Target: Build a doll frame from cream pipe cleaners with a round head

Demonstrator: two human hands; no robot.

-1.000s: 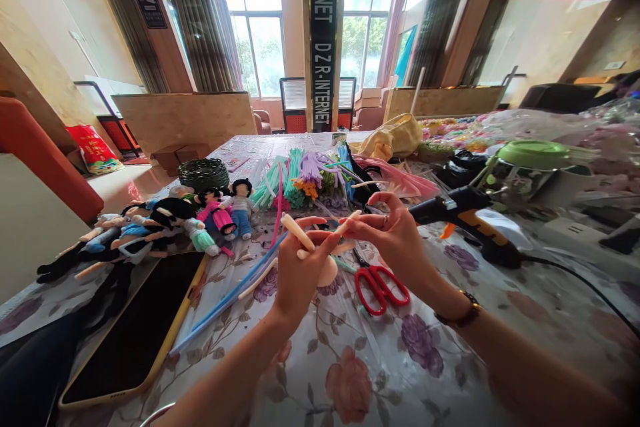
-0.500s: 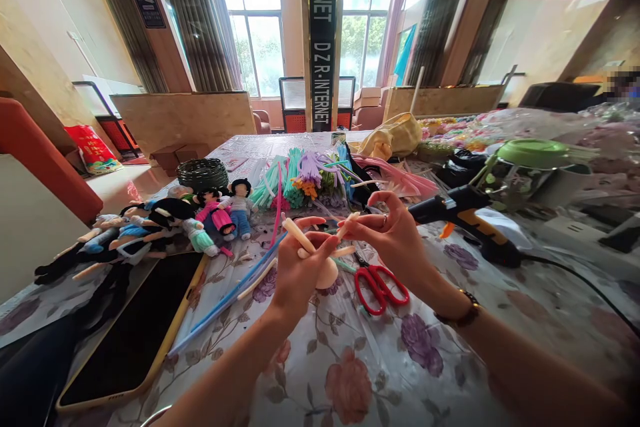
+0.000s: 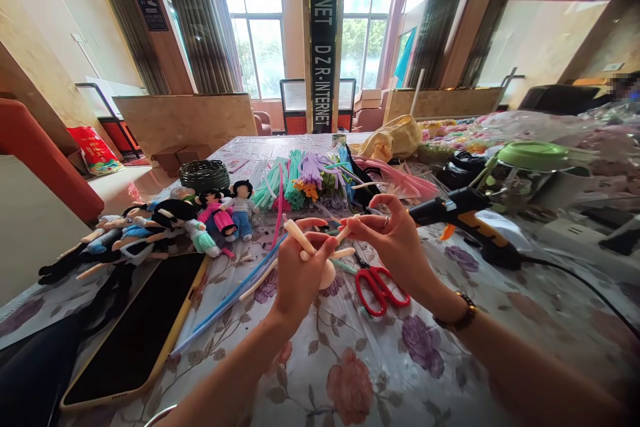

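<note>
My left hand [image 3: 296, 280] is closed around a cream-coloured doll body [image 3: 327, 275] that looks made of pipe cleaners, with a rounded end below the fingers and limb-like pieces sticking out. Thumb and fingertips of my right hand [image 3: 400, 247] pinch the tip of one slim cream limb [image 3: 344, 235]. Just under the right hand lie red-handled scissors [image 3: 384, 292], their blades partly hidden. Blue and lilac pipe cleaners [image 3: 227, 310] extend along the table left of my left hand. Several finished dolls [image 3: 242, 210] with black hair lie farther left.
A black and orange glue gun [image 3: 470, 217] with a cord lies at right. Bundles of coloured pipe cleaners [image 3: 300, 180] are piled behind my hands. A phone [image 3: 137, 330] lies at left, near a dark woven basket [image 3: 204, 177]. A green-lidded container [image 3: 533, 155] stands at right.
My right fingertips shift slightly on the cream limb, and another cream piece shows more plainly beside it. Both hands otherwise stay nearly in place; the view tilts a little.
</note>
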